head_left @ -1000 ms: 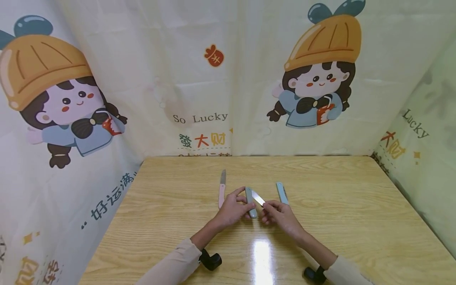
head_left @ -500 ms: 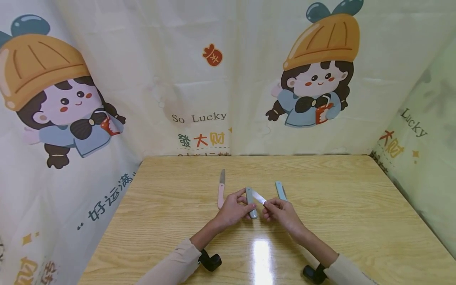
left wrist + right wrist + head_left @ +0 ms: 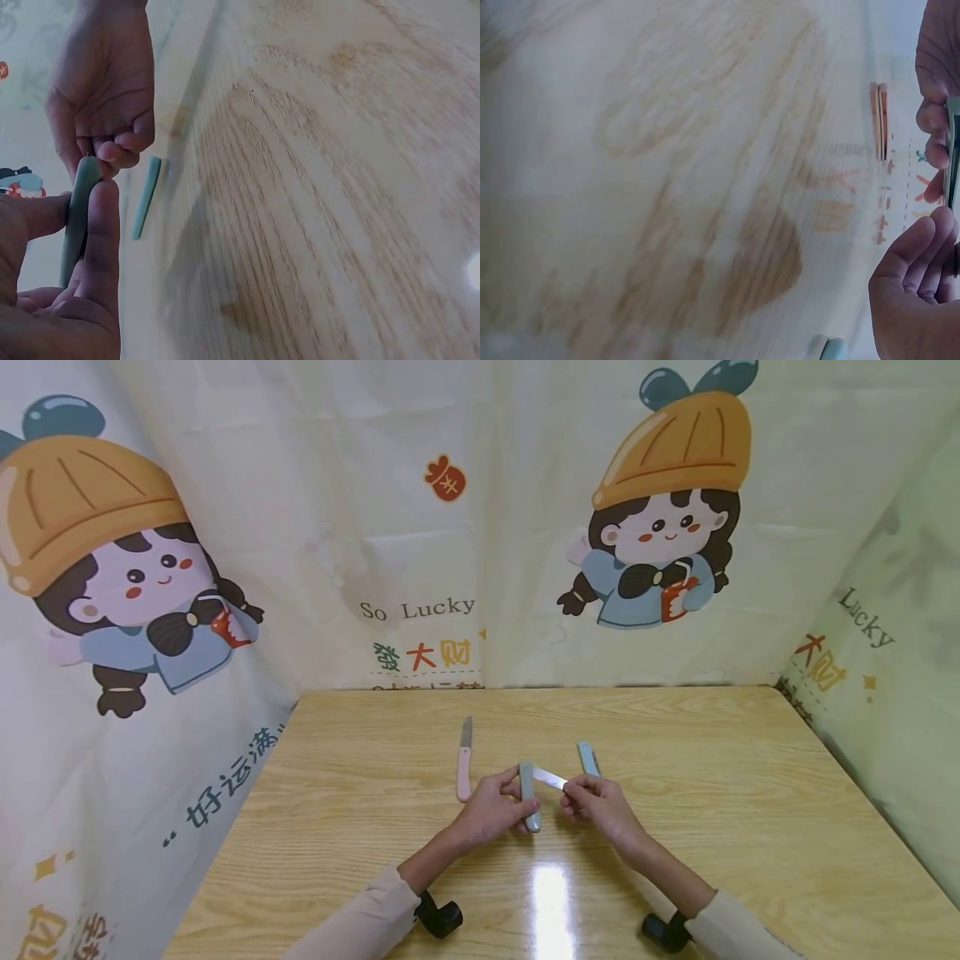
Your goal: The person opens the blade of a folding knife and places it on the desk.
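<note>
Grips the green knife (image 3: 527, 783) by its handle (image 3: 79, 202) in the left hand (image 3: 487, 812), over the table (image 3: 712, 777), apparently bracing it. Pinches the angled-out blade (image 3: 551, 778) by its outer end with the right hand (image 3: 606, 817), probably for leverage. Has the pink knife (image 3: 464, 764), unfolded, beyond the left hand and the blue knife (image 3: 588, 758), partly hidden, beyond the right, seemingly to leave working room between

Knife blade (image 3: 551, 778) = shiny metal, hndl (image 3: 527, 785) smooth plastic-look, tbl (image 3: 735, 785) glossy wood.
</note>
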